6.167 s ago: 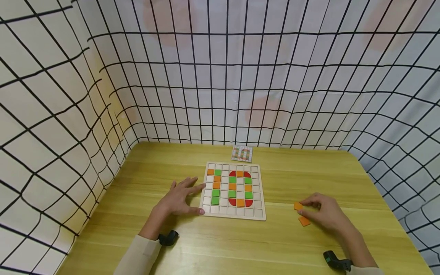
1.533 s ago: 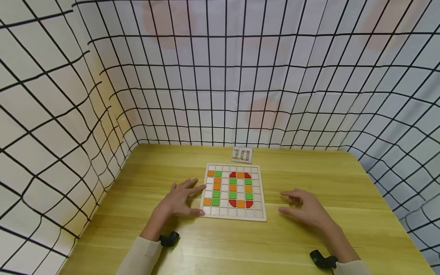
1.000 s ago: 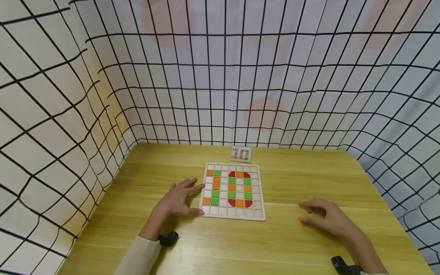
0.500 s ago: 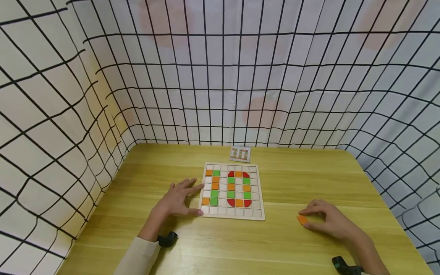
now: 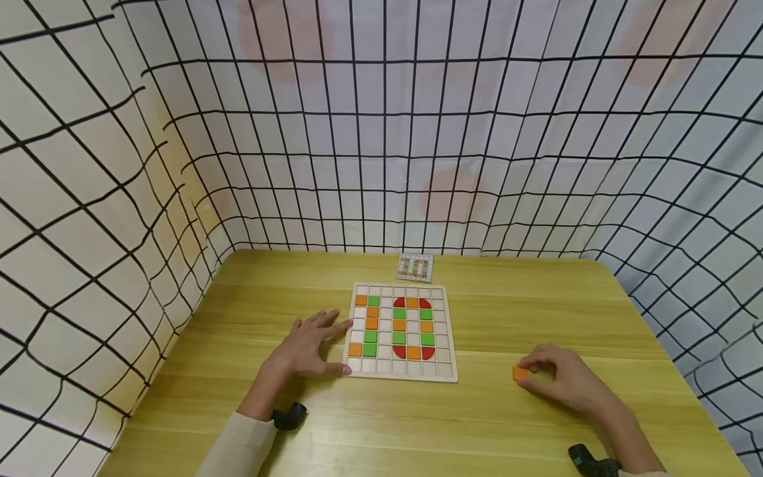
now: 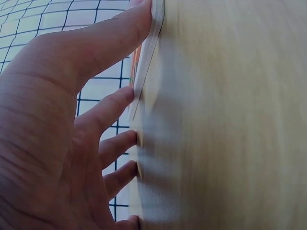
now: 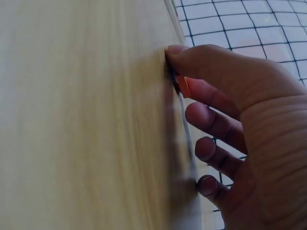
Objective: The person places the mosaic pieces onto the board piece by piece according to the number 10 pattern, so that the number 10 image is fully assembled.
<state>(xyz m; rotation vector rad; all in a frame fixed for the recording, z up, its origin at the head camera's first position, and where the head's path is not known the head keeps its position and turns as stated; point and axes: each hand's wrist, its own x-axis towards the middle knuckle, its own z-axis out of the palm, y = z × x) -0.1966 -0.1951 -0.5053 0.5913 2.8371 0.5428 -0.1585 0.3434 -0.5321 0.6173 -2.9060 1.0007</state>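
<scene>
A pale wooden grid board lies mid-table, with orange, green and red pieces set in its cells as the figure 10. My left hand rests at its left side with fingers spread. Thumb and index finger touch the board's edge, which the left wrist view also shows along the thumb. Right of the board, my right hand pinches an orange square tile between thumb and index finger, low over the tabletop. In the right wrist view that tile is partly hidden; the other fingers are loosely bent.
A small printed card showing a similar coloured 10 pattern lies behind the board. The wooden table is bordered at the back and sides by white sheeting with a black grid. Each wrist wears a black device.
An orange tile has joined the board's lower left. The right hand went back right to the last loose orange tile, turned it and now pinches it. The left hand has stayed put.
</scene>
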